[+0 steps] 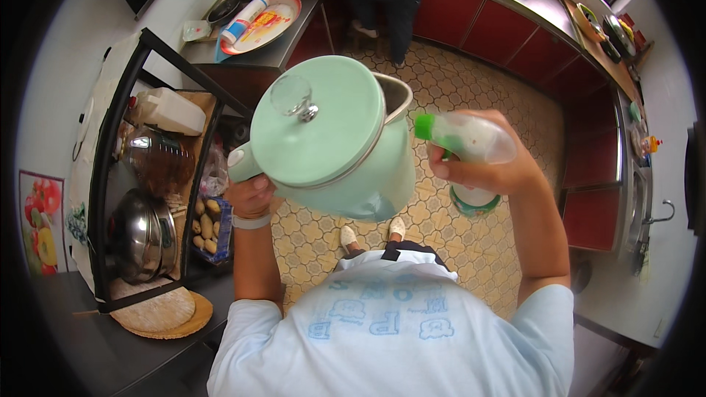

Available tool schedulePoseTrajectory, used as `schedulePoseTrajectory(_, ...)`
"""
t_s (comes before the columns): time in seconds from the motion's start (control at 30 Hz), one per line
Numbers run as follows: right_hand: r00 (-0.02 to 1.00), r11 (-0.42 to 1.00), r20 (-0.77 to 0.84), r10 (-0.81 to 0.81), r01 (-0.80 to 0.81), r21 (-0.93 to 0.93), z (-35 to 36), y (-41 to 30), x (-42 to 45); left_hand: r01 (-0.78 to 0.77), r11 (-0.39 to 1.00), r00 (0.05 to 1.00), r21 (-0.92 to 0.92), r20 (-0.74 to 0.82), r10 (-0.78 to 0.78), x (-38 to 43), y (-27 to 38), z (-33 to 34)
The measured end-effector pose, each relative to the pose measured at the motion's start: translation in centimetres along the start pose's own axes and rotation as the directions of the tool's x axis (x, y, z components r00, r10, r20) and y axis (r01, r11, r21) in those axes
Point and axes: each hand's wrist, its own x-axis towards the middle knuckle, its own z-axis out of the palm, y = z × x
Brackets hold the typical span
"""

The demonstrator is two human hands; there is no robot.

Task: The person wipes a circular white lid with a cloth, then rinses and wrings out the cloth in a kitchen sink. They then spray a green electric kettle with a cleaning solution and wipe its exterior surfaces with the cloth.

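A mint-green electric kettle point(342, 176) with a closed lid and a clear knob is held up in the middle of the view. My left hand point(251, 196) is closed around its handle, and its metal spout points right. To the right, my right hand point(485, 160) grips a spray bottle point(469, 135) with a translucent head and a green nozzle, which faces the kettle. The bottle's lower part shows under the hand. Nozzle and kettle are apart. Whether any liquid is coming out, I cannot tell.
A black-framed rack point(102, 176) with jugs, a steel pot point(138, 231) and potatoes point(207, 227) stands at left. Upper left, a counter holds a round tray point(276, 22). Another person point(386, 0) stands ahead near red cabinets point(496, 27). A sink point(637, 198) is at right.
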Motion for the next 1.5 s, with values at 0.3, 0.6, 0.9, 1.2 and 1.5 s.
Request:
schedulePoseTrajectory(0.3,0.999,0.998,0.017,-0.049,0.050,-0.047,1.8,0.9,-0.5,-0.025,0.954,0.994,0.300,-0.093,0.056,-0.2,-1.2,3.2)
schedulePoseTrajectory(0.6,0.982,0.983,-0.045,0.182,-0.180,0.045,-1.0,1.5,-1.4,0.009,0.867,0.984,0.498,-0.157,0.080,-2.4,-1.9,3.8)
schedulePoseTrajectory(0.9,0.906,0.911,0.134,0.402,-0.380,-0.164,-8.6,-1.3,2.5,-0.392,0.589,0.920,0.707,0.294,0.260,-4.1,-3.4,3.9)
schedulePoseTrajectory(1.2,0.596,0.864,0.645,0.479,-0.190,-0.466,-3.4,-3.8,12.0,-0.479,0.533,0.876,0.697,0.416,0.244,-5.0,-6.8,3.5)
schedulePoseTrajectory(1.5,0.556,0.783,0.722,0.413,0.188,-0.593,1.8,-1.4,13.8,-0.498,0.523,0.862,0.692,0.460,0.212,-5.6,-5.9,2.4)
